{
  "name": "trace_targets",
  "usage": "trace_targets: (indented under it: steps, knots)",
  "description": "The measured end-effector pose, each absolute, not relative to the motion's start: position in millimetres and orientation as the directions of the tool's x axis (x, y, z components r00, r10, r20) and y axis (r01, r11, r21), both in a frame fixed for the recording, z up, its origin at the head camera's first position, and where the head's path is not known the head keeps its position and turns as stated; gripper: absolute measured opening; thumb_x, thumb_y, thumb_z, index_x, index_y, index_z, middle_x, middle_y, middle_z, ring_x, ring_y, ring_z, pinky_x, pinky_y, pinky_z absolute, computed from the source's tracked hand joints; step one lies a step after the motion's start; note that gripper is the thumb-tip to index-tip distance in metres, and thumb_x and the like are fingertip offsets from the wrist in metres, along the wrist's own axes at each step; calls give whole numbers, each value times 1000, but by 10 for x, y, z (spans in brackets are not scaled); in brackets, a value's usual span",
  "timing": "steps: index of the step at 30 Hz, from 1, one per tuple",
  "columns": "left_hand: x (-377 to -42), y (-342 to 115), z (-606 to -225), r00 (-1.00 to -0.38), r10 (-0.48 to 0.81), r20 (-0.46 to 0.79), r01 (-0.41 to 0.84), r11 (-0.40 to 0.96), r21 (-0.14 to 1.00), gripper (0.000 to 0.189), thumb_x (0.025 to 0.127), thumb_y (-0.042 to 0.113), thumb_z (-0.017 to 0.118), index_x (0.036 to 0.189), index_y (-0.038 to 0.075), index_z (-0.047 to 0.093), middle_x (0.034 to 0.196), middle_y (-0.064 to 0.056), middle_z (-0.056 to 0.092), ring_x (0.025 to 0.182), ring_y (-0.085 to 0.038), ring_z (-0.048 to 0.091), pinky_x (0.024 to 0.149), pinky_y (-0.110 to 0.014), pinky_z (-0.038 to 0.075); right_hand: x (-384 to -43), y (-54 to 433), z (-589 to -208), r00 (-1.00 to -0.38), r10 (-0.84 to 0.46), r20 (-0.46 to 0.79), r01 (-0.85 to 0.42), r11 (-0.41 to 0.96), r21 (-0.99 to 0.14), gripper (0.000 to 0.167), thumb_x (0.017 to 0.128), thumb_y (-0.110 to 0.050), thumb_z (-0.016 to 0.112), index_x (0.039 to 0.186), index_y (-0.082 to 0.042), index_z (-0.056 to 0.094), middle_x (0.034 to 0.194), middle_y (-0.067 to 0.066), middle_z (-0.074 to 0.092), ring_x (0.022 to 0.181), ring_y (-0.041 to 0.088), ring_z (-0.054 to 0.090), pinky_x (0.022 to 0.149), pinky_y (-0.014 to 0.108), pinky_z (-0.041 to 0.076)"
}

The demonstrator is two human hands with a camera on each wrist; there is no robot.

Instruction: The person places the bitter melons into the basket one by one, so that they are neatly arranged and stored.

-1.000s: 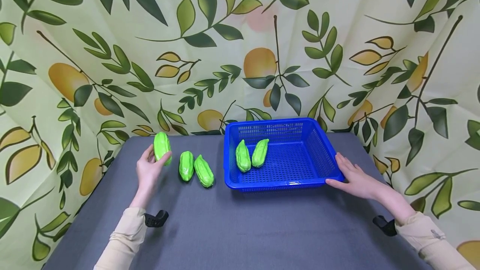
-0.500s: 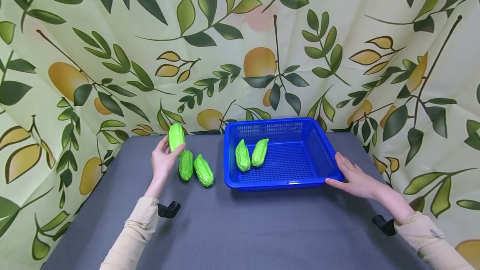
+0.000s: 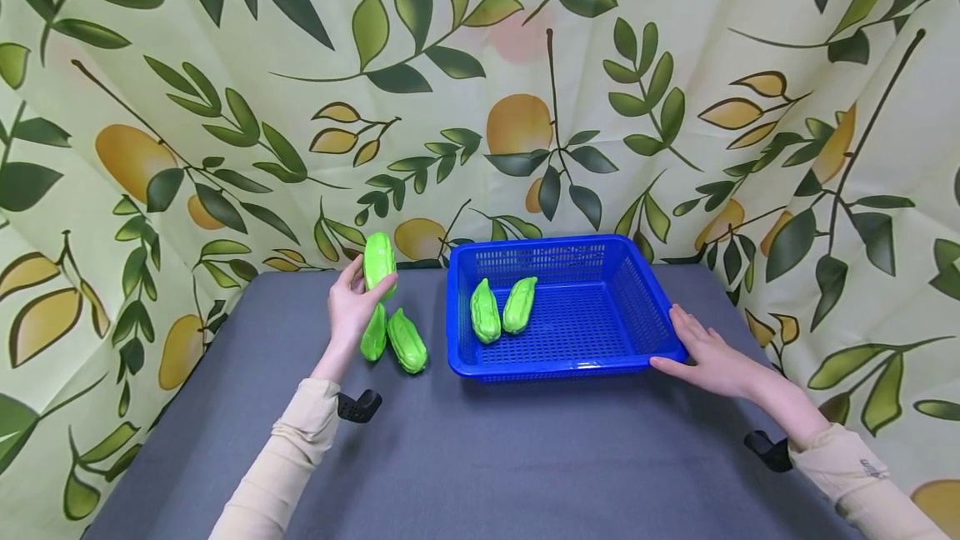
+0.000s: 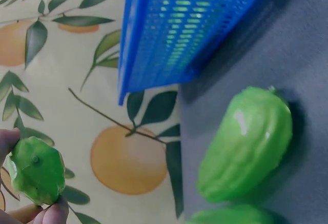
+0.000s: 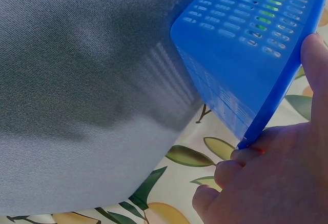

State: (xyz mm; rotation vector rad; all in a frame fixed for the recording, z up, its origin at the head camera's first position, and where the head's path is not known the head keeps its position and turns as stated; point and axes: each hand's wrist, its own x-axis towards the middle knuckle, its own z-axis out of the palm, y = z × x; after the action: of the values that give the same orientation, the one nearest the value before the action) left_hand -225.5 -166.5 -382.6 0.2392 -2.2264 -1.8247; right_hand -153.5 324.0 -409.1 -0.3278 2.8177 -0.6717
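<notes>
My left hand [image 3: 352,304] grips a bright green, ridged bitter melon [image 3: 379,261] between thumb and fingers, raised above the table. In the left wrist view, the held bitter melon [image 4: 38,170] shows end-on. Just below the hand lie two more bitter melons, one partly hidden [image 3: 372,336] and one in plain sight [image 3: 407,342]. To their right stands a blue plastic basket [image 3: 555,371] with two bitter melons, a left one [image 3: 486,312] and a right one [image 3: 519,307], in its left part. My right hand [image 3: 712,354] rests with extended fingers on the basket's right rim.
A grey cloth covers the table [image 3: 510,457]. Behind and at the sides hangs a leaf-and-fruit patterned curtain [image 3: 450,148], close to the basket's back edge. Each wrist wears a black device, the left one [image 3: 360,406] and the right one [image 3: 768,451].
My left hand has carried the bitter melon rightward and slightly away from me, now over the left of the two loose bitter melons. My right hand and the basket stay put.
</notes>
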Motion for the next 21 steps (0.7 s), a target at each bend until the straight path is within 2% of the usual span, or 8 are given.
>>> trace_targets:
  steps: [14,21]
  knots:
    - [-2309,-1346,-3668,-976,-195,96,66,153,986,77,80,14,75,145,5,36,144,-17,45,133,-21,46,104,-32,45,-1539,3236,-4090,-949,-266,-169,-159,868,-471,101,89,-55,55,148,9,3,153,34,1,140,52,1,107,73,2]
    - [-2315,-1277,-3613,-975,-196,101,75,136,988,76,79,13,76,144,5,38,144,-18,45,132,-22,46,103,-30,45,-1536,3228,-4082,-949,-264,-174,-154,867,-473,102,89,-55,55,148,8,2,154,33,1,140,52,1,108,73,2]
